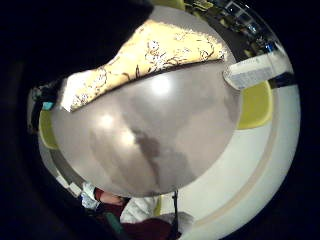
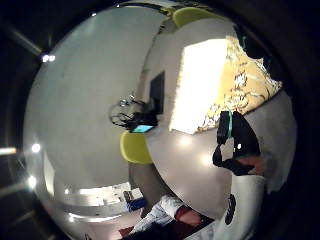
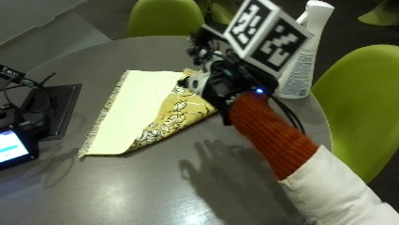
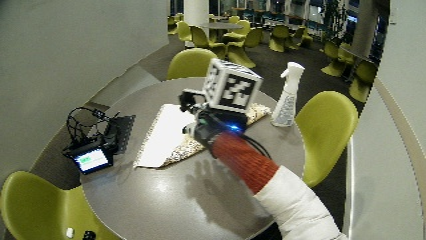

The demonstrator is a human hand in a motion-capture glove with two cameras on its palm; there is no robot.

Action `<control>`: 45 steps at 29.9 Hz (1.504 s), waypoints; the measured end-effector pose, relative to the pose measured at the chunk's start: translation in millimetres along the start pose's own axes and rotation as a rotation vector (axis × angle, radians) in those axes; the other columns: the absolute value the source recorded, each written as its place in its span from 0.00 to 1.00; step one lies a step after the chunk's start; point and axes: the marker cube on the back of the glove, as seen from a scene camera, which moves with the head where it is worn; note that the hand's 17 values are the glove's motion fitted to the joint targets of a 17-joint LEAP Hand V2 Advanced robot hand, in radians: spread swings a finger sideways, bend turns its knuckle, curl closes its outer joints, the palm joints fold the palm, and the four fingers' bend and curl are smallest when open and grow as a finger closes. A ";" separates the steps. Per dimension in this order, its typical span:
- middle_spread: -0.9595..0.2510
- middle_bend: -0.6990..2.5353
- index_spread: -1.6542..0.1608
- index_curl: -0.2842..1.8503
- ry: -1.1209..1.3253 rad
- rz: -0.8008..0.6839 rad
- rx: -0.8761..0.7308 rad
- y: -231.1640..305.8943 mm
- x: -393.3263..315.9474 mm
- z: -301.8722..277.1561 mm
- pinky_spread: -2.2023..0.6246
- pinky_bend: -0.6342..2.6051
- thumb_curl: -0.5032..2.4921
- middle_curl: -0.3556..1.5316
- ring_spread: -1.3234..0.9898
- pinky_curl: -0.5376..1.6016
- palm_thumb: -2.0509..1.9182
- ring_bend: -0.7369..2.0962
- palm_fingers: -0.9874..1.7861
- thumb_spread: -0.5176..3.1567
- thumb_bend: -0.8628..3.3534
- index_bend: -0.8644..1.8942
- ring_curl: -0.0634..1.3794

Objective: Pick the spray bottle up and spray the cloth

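The white spray bottle [image 3: 302, 56] stands upright near the table's far right edge, also seen in the wide view as the bottle [image 4: 286, 102]. A cloth [image 3: 143, 110] lies flat on the round grey table [image 3: 124, 187]; its cream underside is folded over a yellow floral face. My gloved right hand [image 3: 210, 79] hovers above the cloth's right edge, left of the bottle and apart from it. Its fingers look relaxed and hold nothing. The little finger side palm view looks down on the floral cloth [image 1: 150, 55] and the bottle [image 1: 255, 70].
A small device with a lit screen [image 3: 9, 147], cables and a black pad [image 3: 62, 110] sit at the table's left side. Yellow-green chairs [image 3: 361, 98] stand close around the table, one right behind the bottle. Bare tabletop [image 4: 166, 200] spreads in front of the cloth.
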 end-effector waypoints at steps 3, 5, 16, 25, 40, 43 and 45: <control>0.83 0.32 0.81 0.27 -0.241 -0.007 0.125 -0.8 31.8 -24.0 0.77 0.30 0.30 0.39 0.56 0.43 0.72 0.40 0.62 0.41 0.28 0.36 0.29; 0.83 0.32 0.81 0.27 -0.432 0.016 0.183 0.0 58.1 -39.1 0.77 0.30 0.31 0.39 0.56 0.43 0.72 0.40 0.62 0.42 0.28 0.36 0.29; 0.80 0.30 0.77 0.29 -0.684 0.328 0.473 1.8 206.2 -65.3 0.78 0.26 0.32 0.41 0.53 0.44 0.75 0.38 0.44 0.42 0.27 0.37 0.33; 0.77 0.38 0.72 0.27 -0.732 0.505 0.527 24.8 308.7 -33.5 0.82 0.20 0.33 0.44 0.53 0.36 0.75 0.39 0.45 0.40 0.25 0.37 0.30; 0.78 0.37 0.77 0.32 -0.347 0.215 0.529 6.5 250.9 -66.3 0.79 0.26 0.35 0.44 0.52 0.38 0.79 0.44 0.61 0.37 0.24 0.39 0.35; 0.78 0.36 0.77 0.32 -0.119 0.115 0.475 0.0 208.3 -76.5 0.79 0.26 0.35 0.44 0.52 0.39 0.79 0.44 0.62 0.37 0.23 0.38 0.36; 0.78 0.36 0.77 0.32 0.045 0.049 0.444 -5.2 178.7 -79.6 0.78 0.26 0.35 0.45 0.52 0.39 0.79 0.43 0.62 0.36 0.23 0.38 0.36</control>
